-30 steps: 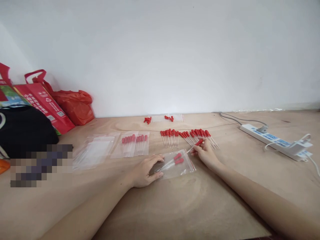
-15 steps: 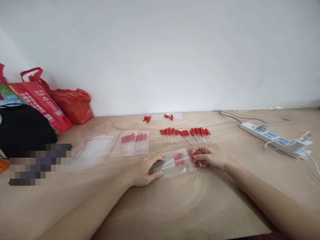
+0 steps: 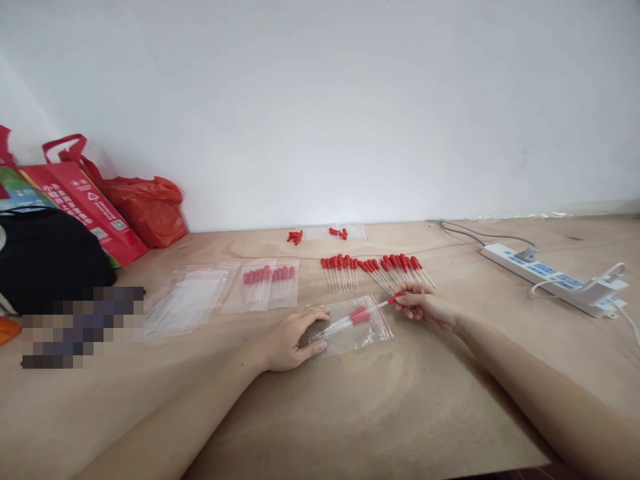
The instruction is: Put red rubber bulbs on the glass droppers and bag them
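Note:
A clear zip-lock bag (image 3: pixel 373 337) lies on the table with a few red-bulbed droppers (image 3: pixel 357 317) inside, their tips to the left. My left hand (image 3: pixel 291 339) holds the bag's left end between its thumb and fingers, which curve apart around the two corners. Just beyond the bag's right-hand mouth, my right hand (image 3: pixel 419 305) pinches another dropper (image 3: pixel 393 299) by its red bulb. That dropper's clear tube points left and its tip reaches into the mouth. Behind my hands lie two groups of loose droppers, one on the left (image 3: pixel 340 267) and one on the right (image 3: pixel 403 265).
Filled bags of droppers (image 3: pixel 270 283) and a stack of flat clear bags (image 3: pixel 193 300) lie left. At the back are loose red bulbs (image 3: pixel 295 237) and another clear bag (image 3: pixel 357 233). A power strip (image 3: pixel 545 273) with cables sits right; shopping bags (image 3: pixel 150 207) stand far left.
My right hand has drawn slightly up and to the right with the dropper, so its clear tube now shows at the bag's mouth. The left hand stays in place.

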`<state>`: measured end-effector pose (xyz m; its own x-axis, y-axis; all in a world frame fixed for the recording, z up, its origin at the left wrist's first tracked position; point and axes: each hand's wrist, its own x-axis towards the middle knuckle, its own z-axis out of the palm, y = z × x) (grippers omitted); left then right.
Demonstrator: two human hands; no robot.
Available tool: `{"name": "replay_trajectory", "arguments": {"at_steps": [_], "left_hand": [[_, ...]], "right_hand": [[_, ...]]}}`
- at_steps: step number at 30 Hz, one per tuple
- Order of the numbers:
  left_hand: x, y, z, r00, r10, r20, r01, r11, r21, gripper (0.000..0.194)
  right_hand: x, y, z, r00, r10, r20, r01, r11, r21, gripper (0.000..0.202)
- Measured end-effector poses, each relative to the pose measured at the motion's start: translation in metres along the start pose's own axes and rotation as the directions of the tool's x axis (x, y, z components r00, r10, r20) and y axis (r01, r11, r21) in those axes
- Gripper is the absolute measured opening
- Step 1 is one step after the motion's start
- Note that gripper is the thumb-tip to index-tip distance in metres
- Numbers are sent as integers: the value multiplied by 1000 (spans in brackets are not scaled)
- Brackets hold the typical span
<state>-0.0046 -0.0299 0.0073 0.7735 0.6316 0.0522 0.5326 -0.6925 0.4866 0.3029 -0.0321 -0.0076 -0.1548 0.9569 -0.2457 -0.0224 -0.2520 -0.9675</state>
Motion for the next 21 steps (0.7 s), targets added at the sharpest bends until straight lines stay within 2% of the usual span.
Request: {"name": "replay_trajectory", "arguments": {"at_steps": [4, 8, 12, 16, 21], "left_hand": [[1, 1, -1, 1000, 4, -8, -4, 1000, -6, 36], [0, 3, -2, 1000, -3, -13, 3, 1000, -10, 35], [0, 3, -2, 1000, -16, -10, 16, 1000, -2, 36], [1, 3, -2, 1000, -12, -5, 12, 1000, 16, 37], [2, 3, -1, 1000, -1, -7, 1, 1000, 23, 38]], "right_hand": [[-3, -6, -8, 1000, 14, 5, -14, 996, -87, 23], [-6, -3, -1, 994, -2, 111, 12, 996, -88, 26], [-7, 6, 18, 979, -147, 143, 174, 965, -198, 25], [-2, 14, 33, 930, -329, 166, 368, 859, -355, 23], [6, 20, 44, 932, -348, 106, 360, 842, -402, 30]]}}
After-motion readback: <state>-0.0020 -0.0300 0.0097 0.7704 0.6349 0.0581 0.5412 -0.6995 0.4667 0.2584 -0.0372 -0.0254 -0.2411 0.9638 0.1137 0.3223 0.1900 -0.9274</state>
